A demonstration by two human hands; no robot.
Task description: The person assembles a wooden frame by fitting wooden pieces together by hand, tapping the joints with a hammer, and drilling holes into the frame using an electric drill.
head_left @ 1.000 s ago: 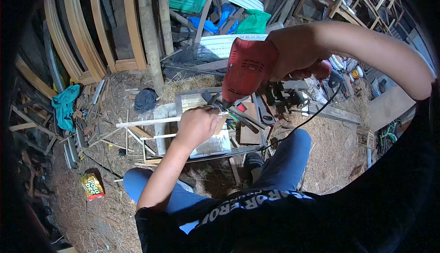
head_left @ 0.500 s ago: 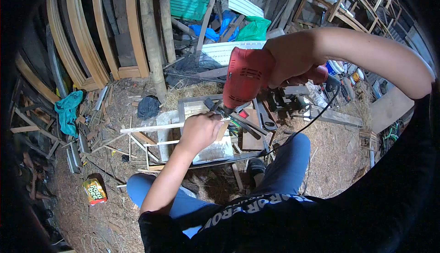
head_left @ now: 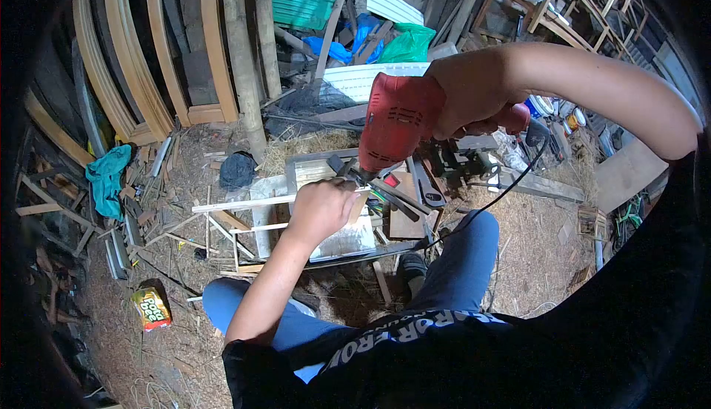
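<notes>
1. My right hand (head_left: 468, 102) is wrapped around the handle of a red power drill (head_left: 400, 122) with small dark slots in its side. The palm side is hidden from me.
2. A thin black cord (head_left: 508, 193) hangs from the back end of the handle and bends down toward my right knee.
3. My left hand (head_left: 323, 210) is closed over a long, thin, pale wooden strip (head_left: 243, 205). My fingers curl down, so I cannot see all of their grip.
4. The strip's long way runs from side to side in front of me. Its far end pokes out to the left, and its near end is just past my left fingers.
5. The drill sits up and to the right of my left hand. Its nose tips down toward that near end, just beside my fingers. I cannot tell if the tip touches the wood.
6. So my left hand is the nearer one: it touches the strip. My right hand is higher and farther to the right, with the drill between it and the wood.
7. Under my left hand is a pale board with white smears (head_left: 342, 242). A flat brown board (head_left: 406, 229) lies to its right.
</notes>
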